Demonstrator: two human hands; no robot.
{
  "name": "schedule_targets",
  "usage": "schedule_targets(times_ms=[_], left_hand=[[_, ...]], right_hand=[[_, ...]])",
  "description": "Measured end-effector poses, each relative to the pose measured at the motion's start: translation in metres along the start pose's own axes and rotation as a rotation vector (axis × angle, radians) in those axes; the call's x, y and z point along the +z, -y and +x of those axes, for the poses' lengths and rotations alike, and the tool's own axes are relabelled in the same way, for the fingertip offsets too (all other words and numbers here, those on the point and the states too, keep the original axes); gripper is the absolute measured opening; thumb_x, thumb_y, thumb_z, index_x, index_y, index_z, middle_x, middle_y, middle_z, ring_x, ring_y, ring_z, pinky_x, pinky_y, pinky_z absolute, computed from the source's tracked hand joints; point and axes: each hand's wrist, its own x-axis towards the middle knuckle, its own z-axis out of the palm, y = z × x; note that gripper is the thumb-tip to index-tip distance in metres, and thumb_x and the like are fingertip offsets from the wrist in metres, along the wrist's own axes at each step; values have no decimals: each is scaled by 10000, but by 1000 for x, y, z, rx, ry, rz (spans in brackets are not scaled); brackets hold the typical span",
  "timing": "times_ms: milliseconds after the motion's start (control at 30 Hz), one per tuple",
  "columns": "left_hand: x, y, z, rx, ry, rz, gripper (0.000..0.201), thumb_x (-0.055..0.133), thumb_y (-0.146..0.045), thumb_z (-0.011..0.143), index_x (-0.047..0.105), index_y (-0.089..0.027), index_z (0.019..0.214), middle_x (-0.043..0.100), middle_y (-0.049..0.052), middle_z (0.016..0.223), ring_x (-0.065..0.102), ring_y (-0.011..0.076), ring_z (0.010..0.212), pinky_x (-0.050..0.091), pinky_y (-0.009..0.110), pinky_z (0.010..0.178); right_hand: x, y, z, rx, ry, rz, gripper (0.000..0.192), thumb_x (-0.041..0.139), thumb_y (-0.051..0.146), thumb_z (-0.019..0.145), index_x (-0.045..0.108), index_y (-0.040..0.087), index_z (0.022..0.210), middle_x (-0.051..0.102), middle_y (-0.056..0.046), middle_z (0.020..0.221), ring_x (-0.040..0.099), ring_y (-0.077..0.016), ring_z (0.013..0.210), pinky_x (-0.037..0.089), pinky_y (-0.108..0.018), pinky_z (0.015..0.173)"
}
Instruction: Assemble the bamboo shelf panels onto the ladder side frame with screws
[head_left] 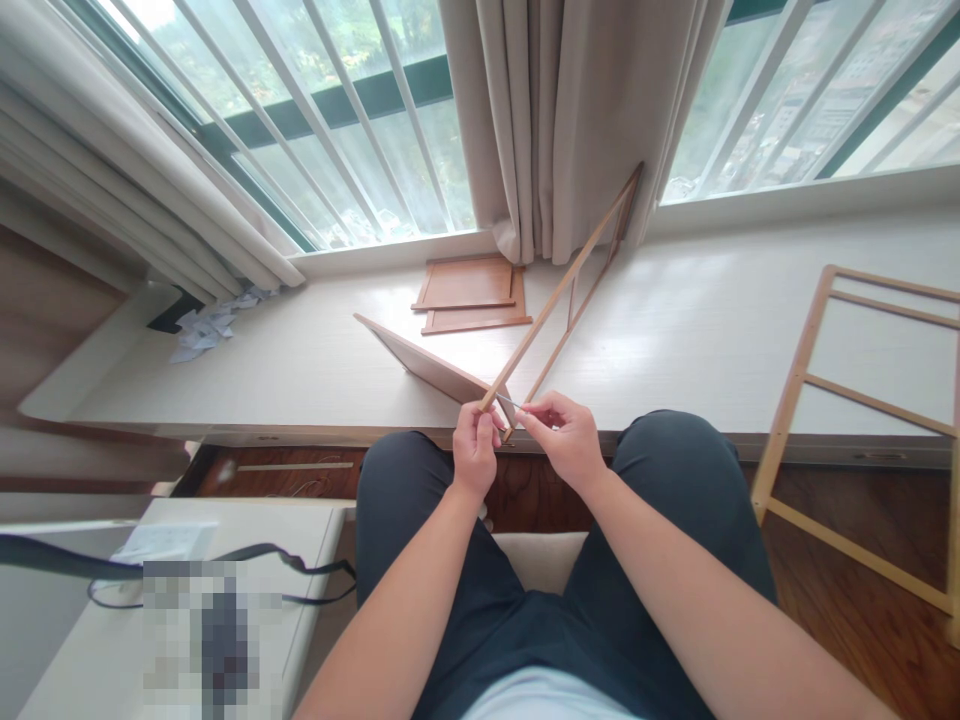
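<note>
At the near edge of the white worktop [720,320], the near end of a wooden frame [551,302] is pinched by the left hand [476,445]. A thin rod [513,402] is held in the fingertips of the right hand [562,435], its tip directed at that end; contact cannot be told. Free space on the frame's left is restricted by a tilted panel [435,368], whose near end is set close by the hands. Behind it, two overlapping panels [469,283] are laid flat. The frame's far end is stood near the curtain [547,130]. Both hands are flanked by the person's knees [675,460]. Well apart at right, a second frame [780,432] is observed; at far left, crumpled paper [202,328] is heaped. Lower left, a cabinet [315,530] is crossed by a black strap [67,560].
</note>
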Motion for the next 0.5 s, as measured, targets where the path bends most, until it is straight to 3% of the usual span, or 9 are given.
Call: schedule_targets(times_ms=[200, 500], left_hand=[[1, 0, 0, 34, -1, -26, 235, 481, -445, 1043, 549, -221, 1050, 616, -14, 825, 494, 73, 543, 428, 196, 512], [1, 4, 1, 33, -36, -39, 315, 519, -471, 1012, 512, -260, 1245, 601, -4, 902, 507, 82, 566, 464, 212, 531]], right_hand=[[0, -2, -1, 12, 18, 5, 230, 755, 423, 851, 697, 203, 819, 653, -4, 680, 552, -146, 580, 451, -261, 532], [1, -5, -1, -26, 39, -30, 178, 724, 387, 871, 668, 219, 886, 642, -2, 725, 560, -150, 603, 453, -265, 549]])
